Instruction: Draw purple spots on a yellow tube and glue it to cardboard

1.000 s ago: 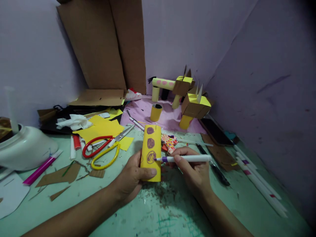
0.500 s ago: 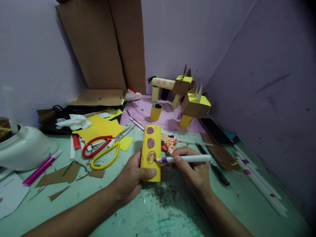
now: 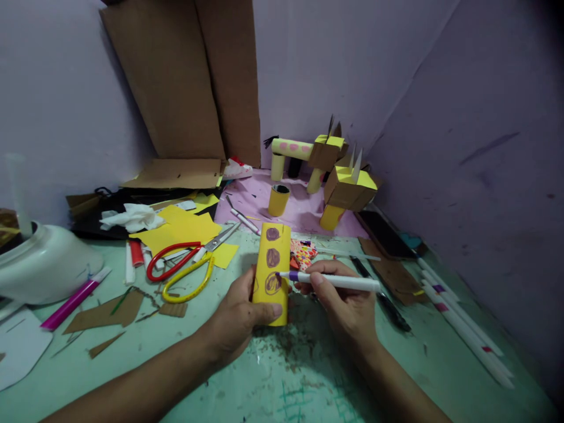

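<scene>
1. Yellow paper tube is held above the table, its long side leaning up and away; three purple-brown spots run down its face, the lowest one only partly filled in.
2. The left hand grasps the tube's lower part from the side, fingers closed around it, thumb flat across the front.
3. The right hand pinches a white felt-tip marker between thumb and fingers; its purple tip is at the upper right of the lowest spot, and I cannot tell whether it touches.
4. To the left lie brown cardboard scraps, a magenta marker and a rounded white pot.
5. Beyond them, scissors with one red and one yellow handle lie open near yellow paper.
6. Farther back, a short yellow tube stands on a pink sheet, left of a yellow-topped cardboard box.
7. Behind, large cardboard panels lean on the wall.
</scene>
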### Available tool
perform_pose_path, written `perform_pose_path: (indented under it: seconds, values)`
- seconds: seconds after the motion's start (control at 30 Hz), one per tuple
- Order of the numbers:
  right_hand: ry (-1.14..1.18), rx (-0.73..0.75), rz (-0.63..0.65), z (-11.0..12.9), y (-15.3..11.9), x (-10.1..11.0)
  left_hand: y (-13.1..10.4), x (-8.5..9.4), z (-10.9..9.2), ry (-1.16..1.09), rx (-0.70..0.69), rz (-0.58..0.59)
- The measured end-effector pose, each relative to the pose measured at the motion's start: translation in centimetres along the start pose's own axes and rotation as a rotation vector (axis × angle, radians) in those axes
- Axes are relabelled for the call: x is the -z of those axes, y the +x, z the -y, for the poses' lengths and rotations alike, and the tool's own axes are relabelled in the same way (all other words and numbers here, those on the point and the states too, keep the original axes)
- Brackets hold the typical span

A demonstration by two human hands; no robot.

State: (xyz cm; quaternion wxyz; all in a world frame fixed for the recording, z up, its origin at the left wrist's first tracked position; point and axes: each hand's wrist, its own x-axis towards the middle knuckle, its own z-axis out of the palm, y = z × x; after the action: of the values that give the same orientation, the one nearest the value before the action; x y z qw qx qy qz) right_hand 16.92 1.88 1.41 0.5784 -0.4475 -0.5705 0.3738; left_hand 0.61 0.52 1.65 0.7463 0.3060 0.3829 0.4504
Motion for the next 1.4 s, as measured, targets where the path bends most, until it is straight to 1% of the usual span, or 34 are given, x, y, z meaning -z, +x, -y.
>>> perform_pose_path:
  seconds: [0.1, 0.3, 0.47, 0.73, 0.93, 1.1, 1.2, 1.3, 1.4]
  values:
    - [0.014, 0.004, -0.003, 0.25, 0.06, -0.04, -0.02, 0.01, 0.01, -0.005, 0.004, 0.000]
    - [0.005, -0.011, 0.047, 0.38, -0.04, -0.01, -0.03, -0.14, -0.13, -0.008, 0.000, 0.005]
    - [0.044, -0.042, -0.014, 0.42, -0.11, -0.21, -0.05, -0.21, -0.19, -0.009, 0.020, -0.014]
    - [0.070, -0.012, -0.003, 0.05, 0.01, -0.31, 0.01, -0.08, -0.23, 0.008, 0.033, -0.027]
    - [0.072, -0.009, -0.014, -0.46, -0.21, -0.32, 0.06, -0.03, 0.06, -0.004, 0.015, 0.003]
    - [0.025, -0.023, 0.056, -0.35, -0.48, -0.38, 0.11, -0.07, 0.06, -0.014, -0.002, 0.036]
    - [0.003, -0.024, 0.066, -0.30, -0.53, -0.49, 0.07, -0.19, 0.00, -0.014, -0.004, 0.041]
    - [-0.001, -0.013, 0.054, -0.32, -0.44, -0.49, 0.06, -0.25, -0.05, -0.012, -0.003, 0.032]
    - [0.020, 0.006, 0.003, -0.28, -0.29, -0.35, 0.13, -0.22, -0.07, -0.006, 0.010, 0.016]
